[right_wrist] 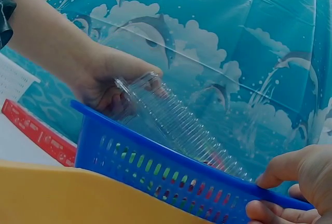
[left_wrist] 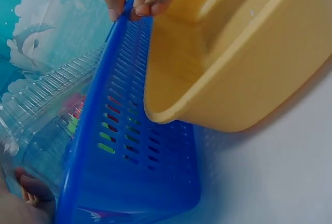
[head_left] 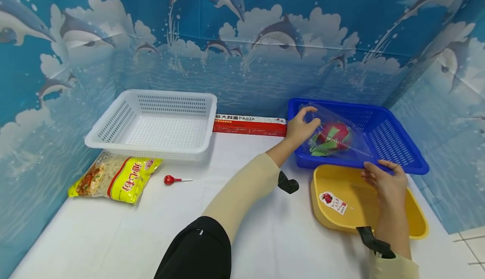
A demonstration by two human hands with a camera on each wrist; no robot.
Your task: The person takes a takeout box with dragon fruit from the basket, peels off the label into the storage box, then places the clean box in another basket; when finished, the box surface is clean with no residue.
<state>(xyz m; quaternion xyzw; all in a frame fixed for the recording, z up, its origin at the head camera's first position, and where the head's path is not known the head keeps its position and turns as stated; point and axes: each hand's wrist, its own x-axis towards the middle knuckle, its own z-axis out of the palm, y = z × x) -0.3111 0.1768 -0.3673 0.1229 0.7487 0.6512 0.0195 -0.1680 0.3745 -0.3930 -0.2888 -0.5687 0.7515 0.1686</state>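
My left hand (head_left: 301,127) holds one end of a clear plastic box (right_wrist: 176,115) with ridged edges, tilted inside the blue basket (head_left: 394,138). A red and green item (head_left: 333,138) shows through the clear plastic; its kind is not plain. On the front rim of the basket, near its right part, my right hand (head_left: 386,182) grips with the thumb on one side and curled fingers on the other. Below that hand is a yellow basin (head_left: 326,220) with a fruit sticker (head_left: 333,202), its rim close against the basket's front wall.
A red pasta box (head_left: 250,126) lies along the back, between the white basket (head_left: 151,146) and the blue one. At the left lie a yellow noodle bag (head_left: 113,176) and a red lollipop (head_left: 170,179). A dolphin-print curtain (head_left: 242,68) hangs behind the table.
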